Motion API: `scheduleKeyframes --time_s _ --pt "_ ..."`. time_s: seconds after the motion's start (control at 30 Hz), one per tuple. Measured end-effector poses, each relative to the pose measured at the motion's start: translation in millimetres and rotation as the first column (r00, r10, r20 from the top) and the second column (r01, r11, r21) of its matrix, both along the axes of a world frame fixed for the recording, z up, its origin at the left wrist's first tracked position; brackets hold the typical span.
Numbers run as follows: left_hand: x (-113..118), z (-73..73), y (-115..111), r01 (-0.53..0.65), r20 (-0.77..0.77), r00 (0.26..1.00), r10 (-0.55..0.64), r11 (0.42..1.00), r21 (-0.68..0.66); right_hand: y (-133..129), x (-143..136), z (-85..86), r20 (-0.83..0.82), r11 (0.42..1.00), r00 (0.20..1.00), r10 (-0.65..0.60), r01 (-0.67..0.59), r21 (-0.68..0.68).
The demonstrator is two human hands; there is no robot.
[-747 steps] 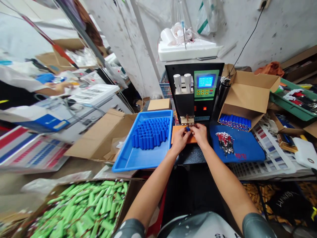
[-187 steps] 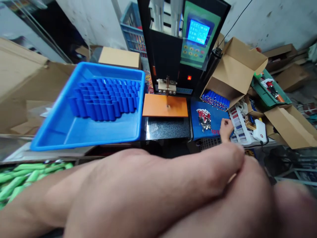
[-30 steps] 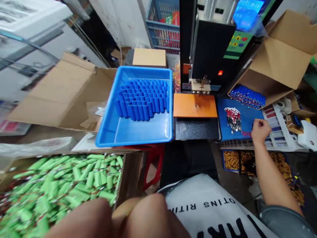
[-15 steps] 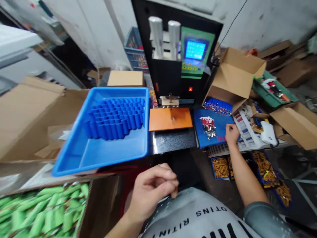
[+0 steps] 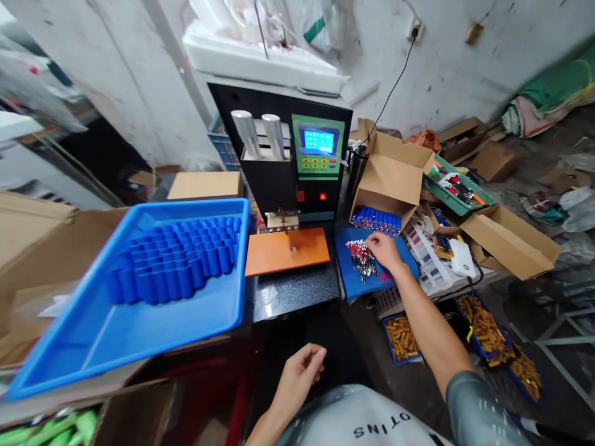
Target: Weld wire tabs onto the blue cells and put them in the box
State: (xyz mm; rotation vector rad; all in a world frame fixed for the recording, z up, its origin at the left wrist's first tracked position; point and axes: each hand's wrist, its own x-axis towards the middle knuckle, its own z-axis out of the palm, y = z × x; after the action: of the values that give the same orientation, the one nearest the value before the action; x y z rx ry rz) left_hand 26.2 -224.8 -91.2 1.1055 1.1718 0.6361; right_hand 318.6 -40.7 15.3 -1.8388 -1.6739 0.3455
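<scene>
My right hand (image 5: 385, 249) reaches over the blue mat (image 5: 344, 248). Its fingers are pinched at the right edge of a pile of small red leads (image 5: 362, 260) with white ends and shiny metal ends; what lies between the fingertips is too small to make out. In front of my body, away from the table, my left hand (image 5: 301, 371) is loosely closed, with nothing visible in it. A black machine (image 5: 274, 186) with a lit screen (image 5: 318, 141) stands behind an orange plate (image 5: 288, 251).
To the left, a blue tray (image 5: 162, 334) carries rows of blue cylinders (image 5: 181, 254). An open carton (image 5: 390, 167) with blue cylinders stands behind the mat. A white device (image 5: 462, 257) lies to the right. Bins of yellow-brown pieces (image 5: 402, 337) sit below.
My right hand has moved from the mat's right side to the pile of leads. My left hand remains closed near my body. The camera view has shifted.
</scene>
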Motion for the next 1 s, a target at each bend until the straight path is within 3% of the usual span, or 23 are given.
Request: scheduleKeyframes --time_s 0.17,0.47,0.63,0.77,0.87,0.93,1.0 --pt "-1 -3.6 -1 0.056 -0.063 0.997 -0.048 0.989 0.140 17 -22 5.8 0.183 0.983 0.983 0.016 0.018 -0.182" --pt "-24 -26.2 -14 0.069 -0.167 0.985 -0.040 0.983 0.168 29 -44 -2.5 0.346 0.945 0.938 0.001 0.112 -0.306" --pt "-29 -35.1 -16 0.032 -0.160 0.987 -0.006 0.986 0.163 31 -48 -3.0 0.367 0.942 0.930 -0.034 0.152 -0.300" --pt "-27 -36.3 -17 0.033 -0.145 0.989 -0.009 0.986 0.161 30 -34 -10.0 0.185 0.961 0.982 -0.029 0.079 -0.266" --pt "-25 -32.2 -17 0.024 -0.132 0.991 -0.004 0.989 0.146 30 -23 -14.7 -0.090 0.992 0.996 -0.010 -0.002 -0.130" --pt "-23 -29.6 -17 0.013 -0.122 0.992 0.002 0.992 0.126 29 -20 -16.2 -0.311 0.999 0.950 -0.033 0.021 -0.040" --pt "-22 -27.5 -16 0.003 -0.107 0.994 0.008 0.995 0.104 27 -20 -16.4 -0.528 0.995 0.845 -0.086 0.097 -0.007"
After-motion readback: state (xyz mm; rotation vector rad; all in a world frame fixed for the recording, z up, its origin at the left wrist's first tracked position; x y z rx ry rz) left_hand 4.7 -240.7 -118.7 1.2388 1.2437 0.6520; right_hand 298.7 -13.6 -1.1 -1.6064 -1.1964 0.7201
